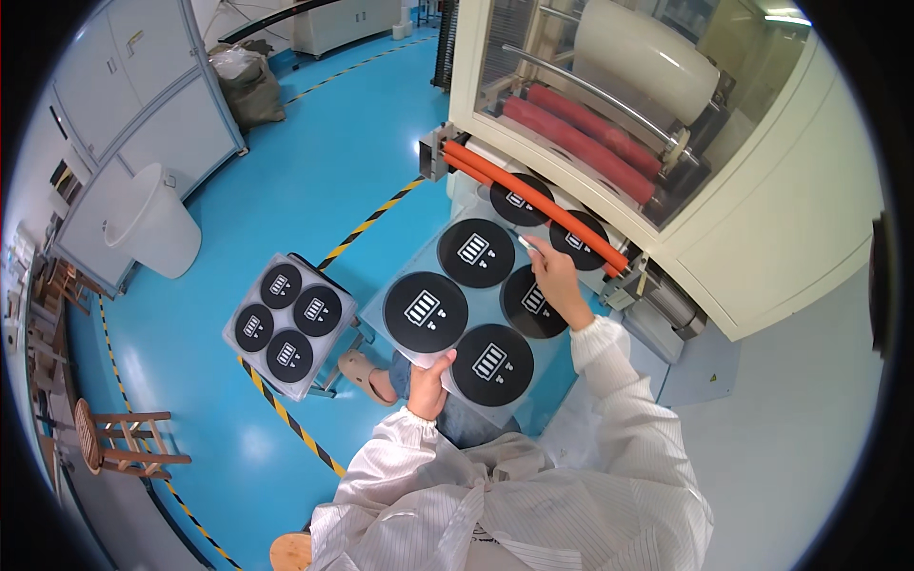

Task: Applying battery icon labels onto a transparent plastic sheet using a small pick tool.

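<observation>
A clear plastic sheet [386, 285] carrying several black discs with white symbols stretches from the machine's orange rollers toward me. Its near edge, between two discs, is pinched by my left hand [430, 385], thumb on top. Above the sheet, between the front discs and those by the rollers, my right hand [560, 281] is closed around a small, slim pale tool [526, 245]. Most of that tool is hidden in the fingers, so its exact kind is unclear. One black disc [533, 303] lies partly under the right hand.
Orange rollers [533, 202] cross the front of a cream machine [762, 247], with red rollers [581, 143] behind its window. At left, a stack of disc sheets [303, 319] rests on a small stand. Farther off are a white bin [152, 224] and a wooden stool [124, 443].
</observation>
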